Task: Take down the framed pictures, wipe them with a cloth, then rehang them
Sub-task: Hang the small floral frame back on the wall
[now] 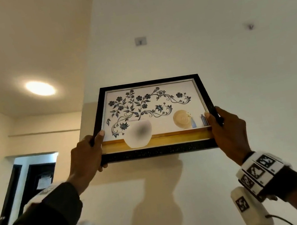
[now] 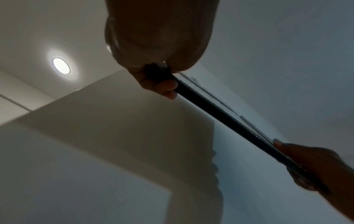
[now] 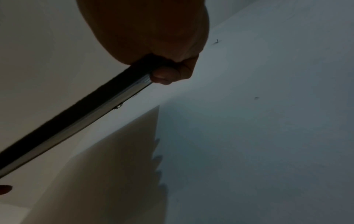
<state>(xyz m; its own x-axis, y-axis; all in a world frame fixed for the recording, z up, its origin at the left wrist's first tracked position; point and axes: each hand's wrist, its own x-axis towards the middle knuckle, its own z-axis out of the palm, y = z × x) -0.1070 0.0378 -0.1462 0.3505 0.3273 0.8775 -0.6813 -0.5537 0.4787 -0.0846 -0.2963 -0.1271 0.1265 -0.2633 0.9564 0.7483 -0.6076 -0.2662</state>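
**Framed picture held up against wall, both hands gripping**

One framed picture (image 1: pixel 153 118) in view: black textured frame, thin silver inner edge, pale print of dark blue flowering vines rising from a white pot on a yellow shelf, with a round tan disc and two small blue bottles at right. Held aloft, landscape, top leaning away toward the far white wall (image 1: pixel 247 97); below two wall hooks. Left hook (image 1: pixel 140 41) sits on a small grey square plate; right hook (image 1: pixel 250 26) bare, blurred.

Left hand (image 1: pixel 84 154) clamped on lower left corner of frame, thumb on the front, fingers curled behind. Right hand (image 1: pixel 228 131) clamped on lower right side likewise, thumb tip on the glass edge. Confirmed in left wrist view: fingers (image 2: pixel 162 87) wrapped under the frame's dark edge. Right wrist view: fingers (image 3: pixel 170 74) curled round the frame end.

Pot centre blurred out. Back of frame and any hanging fitting hidden. Gap between frame and wall not determinable. Both wrist views dim, frame seen edge-on only.

Also counted: one round ceiling light (image 1: pixel 40 88), lit, far left; dark doorway (image 1: pixel 38 179) at lower left; two wrist bands with black-and-white markers.
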